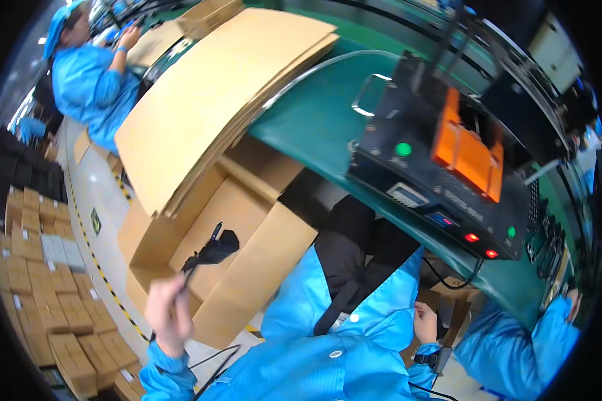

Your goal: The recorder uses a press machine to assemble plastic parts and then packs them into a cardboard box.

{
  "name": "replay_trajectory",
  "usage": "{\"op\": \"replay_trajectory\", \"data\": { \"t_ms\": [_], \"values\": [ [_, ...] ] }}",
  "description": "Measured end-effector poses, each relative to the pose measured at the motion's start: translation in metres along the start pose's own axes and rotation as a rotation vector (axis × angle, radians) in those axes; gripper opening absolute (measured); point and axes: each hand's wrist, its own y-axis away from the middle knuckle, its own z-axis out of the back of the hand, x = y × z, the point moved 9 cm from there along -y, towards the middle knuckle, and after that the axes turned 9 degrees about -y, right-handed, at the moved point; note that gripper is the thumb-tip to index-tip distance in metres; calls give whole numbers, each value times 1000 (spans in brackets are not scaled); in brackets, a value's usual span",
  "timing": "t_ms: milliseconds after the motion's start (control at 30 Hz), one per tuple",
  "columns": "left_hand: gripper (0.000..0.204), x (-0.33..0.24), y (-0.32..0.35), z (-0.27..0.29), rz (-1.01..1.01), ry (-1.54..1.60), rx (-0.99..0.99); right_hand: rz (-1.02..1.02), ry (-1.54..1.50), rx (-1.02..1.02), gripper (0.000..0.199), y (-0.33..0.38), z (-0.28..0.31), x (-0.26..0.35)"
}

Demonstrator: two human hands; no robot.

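Observation:
Over an open cardboard box [247, 274] at the left, my left hand [171, 309] is closed on a black cable-like piece [215, 248]. Its thin stem leads from my fingers to a wider, dark end hanging above the box's inside; motion blur hides its exact kind. My right hand [426, 323] is low at my right side, beside another cardboard box [458, 294] under the table edge. Its fingers are loosely bent and apart, with nothing visible in them.
Flat cardboard sheets [227, 87] are stacked above the open box. A black machine [435, 180] with an orange fixture [468, 157] stands on the green table [308, 127]. Co-workers in blue [93, 80] work at far left and right. Stacked cartons [47, 294] line the left floor.

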Motion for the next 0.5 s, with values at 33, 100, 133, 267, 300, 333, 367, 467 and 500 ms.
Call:
{"op": "replay_trajectory", "data": {
  "t_ms": [33, 100, 133, 267, 300, 333, 367, 467, 500],
  "values": [
    [11, 36, 2, -15, 183, 41, 19, 6, 11, 41, 22, -7, -8, -2],
    [14, 129, 22, -61, 487, 189, 85, 11, 70, 104, 21, -16, -13, 0],
    [17, 182, 39, -92, 613, 291, 131, 9, 109, 152, 20, -20, -19, 2],
    [20, 318, 95, -253, 1008, 602, 322, -57, 150, 181, 24, -16, -8, 15],
    [20, 336, 108, -290, 1003, 631, 335, -41, 132, 175, 26, -12, -3, 18],
    [20, 351, 123, -329, 1048, 689, 398, -49, 140, 144, 26, -10, 3, 23],
    [20, 354, 134, -368, 1088, 752, 471, -62, 165, 129, 28, -4, 11, 27],
    [19, 338, 137, -450, 1082, 788, 635, -207, 152, -5, 35, 39, 50, 13],
    [23, 333, 141, -476, 1058, 853, 660, -253, 214, -3, 37, 58, 55, 16]
  ]
}}
